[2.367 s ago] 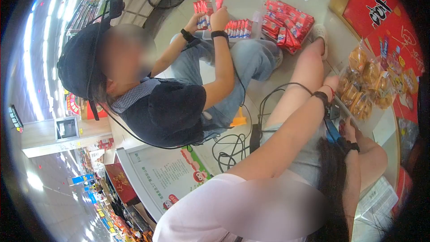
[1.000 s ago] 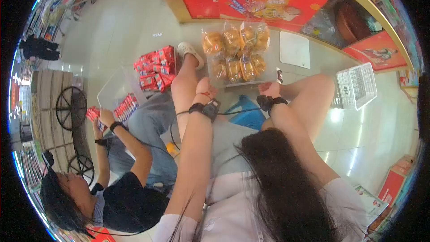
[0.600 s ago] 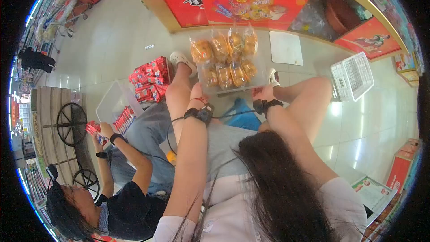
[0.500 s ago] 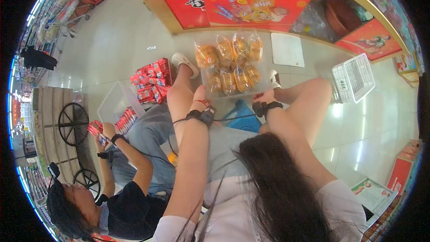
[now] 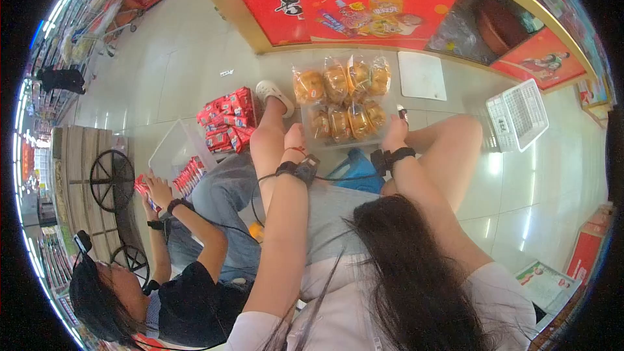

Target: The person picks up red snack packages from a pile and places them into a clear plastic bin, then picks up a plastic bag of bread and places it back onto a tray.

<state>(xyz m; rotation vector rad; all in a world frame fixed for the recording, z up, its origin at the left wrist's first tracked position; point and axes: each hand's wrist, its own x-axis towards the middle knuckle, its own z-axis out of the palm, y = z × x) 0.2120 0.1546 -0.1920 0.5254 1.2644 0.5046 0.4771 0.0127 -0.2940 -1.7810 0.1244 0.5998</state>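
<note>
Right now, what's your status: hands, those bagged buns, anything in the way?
Right hand and left hand at near edge of bagged buns, grips unclear. Buns lie before red display. Own knee beside left hand.

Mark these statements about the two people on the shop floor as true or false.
1. The bun packs lie just beyond the left hand and the right hand. True.
2. The white basket sits left of the bun packs. False: it lies to their right.
3. The co-worker holds red packets. True.
4. The left hand grips a red packet. False: it is at the near edge of the bun packs, with no red packet in it.
5. A dark wrist strap sits behind the right hand. True.
</note>
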